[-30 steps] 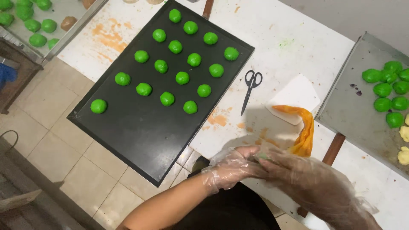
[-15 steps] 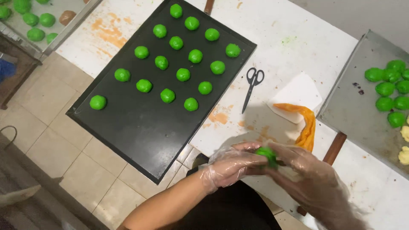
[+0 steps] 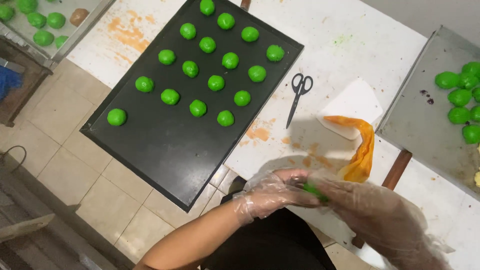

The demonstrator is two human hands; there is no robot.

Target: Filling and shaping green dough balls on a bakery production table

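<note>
While both gloved hands' fingers (image 3: 295, 192) seemingly clasp a green ball (image 3: 315, 191), black tray (image 3: 165, 150) holds sixteen.

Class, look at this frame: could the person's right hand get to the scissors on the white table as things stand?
Probably yes, once freed. The scissors lie in the open on the white table, nothing on top of them. But the right hand and left hand are pressed together around a green dough piece.

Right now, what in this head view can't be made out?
- Green dough piece: mostly hidden between the gloved left hand and right hand; shape unclear.
- Grey tray at right: cut off by the frame edge.
- Orange piping bag: lower end hidden behind the right hand.
</note>
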